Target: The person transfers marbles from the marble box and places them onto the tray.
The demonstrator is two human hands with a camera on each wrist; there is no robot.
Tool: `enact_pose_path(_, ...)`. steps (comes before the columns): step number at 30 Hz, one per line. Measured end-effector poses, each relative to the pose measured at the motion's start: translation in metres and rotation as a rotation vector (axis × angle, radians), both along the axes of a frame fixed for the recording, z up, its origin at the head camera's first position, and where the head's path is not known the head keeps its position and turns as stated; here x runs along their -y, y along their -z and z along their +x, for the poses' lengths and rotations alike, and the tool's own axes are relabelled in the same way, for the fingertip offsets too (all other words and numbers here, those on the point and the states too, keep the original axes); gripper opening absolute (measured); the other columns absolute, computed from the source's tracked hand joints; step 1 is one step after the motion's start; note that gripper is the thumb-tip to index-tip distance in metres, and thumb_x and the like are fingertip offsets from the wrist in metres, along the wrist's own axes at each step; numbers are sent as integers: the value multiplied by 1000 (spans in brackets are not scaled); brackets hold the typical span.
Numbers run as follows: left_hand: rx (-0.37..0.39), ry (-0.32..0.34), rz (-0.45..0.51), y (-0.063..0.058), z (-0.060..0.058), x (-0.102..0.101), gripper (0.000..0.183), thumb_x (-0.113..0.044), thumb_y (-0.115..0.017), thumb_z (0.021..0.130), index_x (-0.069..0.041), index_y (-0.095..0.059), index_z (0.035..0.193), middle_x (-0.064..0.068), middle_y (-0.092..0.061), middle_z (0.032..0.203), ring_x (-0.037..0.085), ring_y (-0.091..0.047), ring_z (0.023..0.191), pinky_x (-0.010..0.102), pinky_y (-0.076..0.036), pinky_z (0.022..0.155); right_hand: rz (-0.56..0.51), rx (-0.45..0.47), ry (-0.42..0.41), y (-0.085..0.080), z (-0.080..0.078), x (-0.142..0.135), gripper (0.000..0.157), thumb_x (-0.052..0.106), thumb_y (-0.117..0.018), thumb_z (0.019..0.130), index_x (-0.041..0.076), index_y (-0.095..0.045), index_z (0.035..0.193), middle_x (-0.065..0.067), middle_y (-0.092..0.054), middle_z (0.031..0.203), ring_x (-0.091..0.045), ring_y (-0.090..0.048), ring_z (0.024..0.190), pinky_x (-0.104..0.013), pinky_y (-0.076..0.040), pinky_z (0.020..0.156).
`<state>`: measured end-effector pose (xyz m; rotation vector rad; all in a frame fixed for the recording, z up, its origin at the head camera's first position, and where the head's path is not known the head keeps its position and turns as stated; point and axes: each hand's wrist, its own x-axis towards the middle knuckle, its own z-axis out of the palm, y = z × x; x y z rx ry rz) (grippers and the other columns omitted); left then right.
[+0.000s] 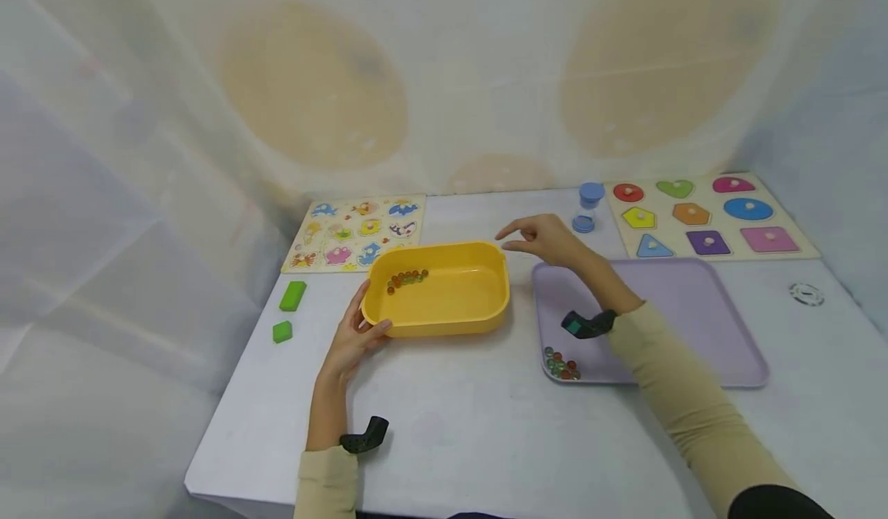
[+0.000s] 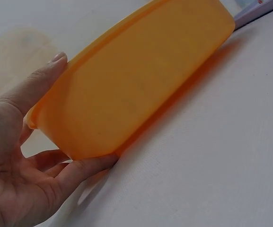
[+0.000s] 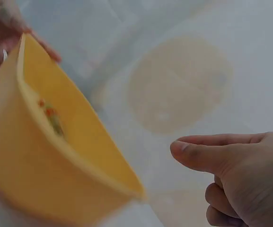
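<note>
My left hand (image 1: pixel 352 342) grips the left end of a yellow plastic basin (image 1: pixel 444 322), thumb at the rim and fingers reaching under its base in the left wrist view. Several orange and green glass marbles (image 1: pixel 406 278) lie in a cluster at the basin's left side. Just beyond its right rim hovers my right hand (image 1: pixel 548 240), with thumb and index finger extended and a gap between them in the head view. Nothing shows between them. In the right wrist view the other fingers (image 3: pixel 221 201) curl in. A second cluster of marbles (image 1: pixel 560 365) sits in the purple tray's near left corner.
The purple tray (image 1: pixel 694 318) lies under my right forearm. Behind stand an animal puzzle board (image 1: pixel 354 234), a shape puzzle board (image 1: pixel 708 218) and a blue-lidded container (image 1: pixel 588 201). Two green blocks (image 1: pixel 293 295) are at the left, a round white disc (image 1: pixel 807 294) at the right.
</note>
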<state>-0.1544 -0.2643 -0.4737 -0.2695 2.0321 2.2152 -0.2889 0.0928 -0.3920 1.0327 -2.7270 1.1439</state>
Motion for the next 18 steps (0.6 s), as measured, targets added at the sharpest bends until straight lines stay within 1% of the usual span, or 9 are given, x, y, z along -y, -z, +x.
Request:
enact_pose_path(2,3,0,2,-1,0,0,76,-8,-67,79,-48,-30,133,-1,-28,143,28,-49,114,36,-50,83,-4,0,-70,-1,-8,32,22,24,-65,82,11,-69,99,1,-30,50,-15,-27,46,-23,-23,44)
enact_pose_path(4,6,-3,8,-1,0,-1,76,-7,-67,79,-48,-31,132,-1,-28,142,28,-49,113,35,-50,83,6,23,-122,2,-14,61,21,21,-65,82,10,-69,100,2,-28,49,-13,-24,46,-23,-23,45)
enact_pose_path(7,5,-2,8,0,0,-1,76,-7,-67,79,-48,-32,132,0,-29,142,29,-49,113,36,-50,83,55,80,-162,11,-22,98,22,20,-64,83,10,-68,102,1,-30,48,-12,-24,45,-23,-24,47)
enact_pose_path(9,8,-5,8,0,-1,-1,76,-7,-67,79,-49,-32,132,0,-29,142,29,-48,114,36,-50,83,102,113,-174,19,-26,116,23,20,-63,84,10,-68,104,-1,-36,50,-13,-26,46,-23,-26,48)
enact_pose_path(11,11,-5,9,1,-1,-1,76,-7,-67,79,-50,-32,131,0,-29,142,28,-48,114,36,-50,84,164,126,-179,27,-29,130,24,20,-63,84,11,-67,105,-2,-52,61,-13,-35,50,-22,-32,52)
enact_pose_path(13,9,0,11,1,-2,-1,77,-7,-67,79,-50,-31,131,-1,-28,143,28,-47,115,37,-50,84,221,155,-179,34,-31,140,24,19,-63,83,12,-67,107,-4,-63,80,-15,-45,61,-24,-40,60)
enact_pose_path(14,12,-4,11,1,-2,-1,77,-7,-68,78,-51,-32,131,-2,-28,142,28,-47,115,36,-50,84,252,170,-176,38,-32,144,25,19,-64,83,13,-67,107,-3,-65,91,-15,-49,71,-25,-44,67)
enact_pose_path(16,4,-7,11,1,-1,-1,78,-8,-69,78,-51,-31,131,-2,-28,143,28,-48,115,37,-50,83,293,206,-170,44,-32,150,25,18,-64,83,14,-66,107,-1,-63,108,-16,-53,90,-27,-45,83)
enact_pose_path(18,-10,-7,-3,1,-1,-1,79,-10,-70,77,-51,-30,132,-1,-28,143,28,-48,114,36,-50,83,325,246,-157,48,-31,153,24,17,-63,84,15,-66,107,0,-61,111,-17,-50,102,-30,-42,94)
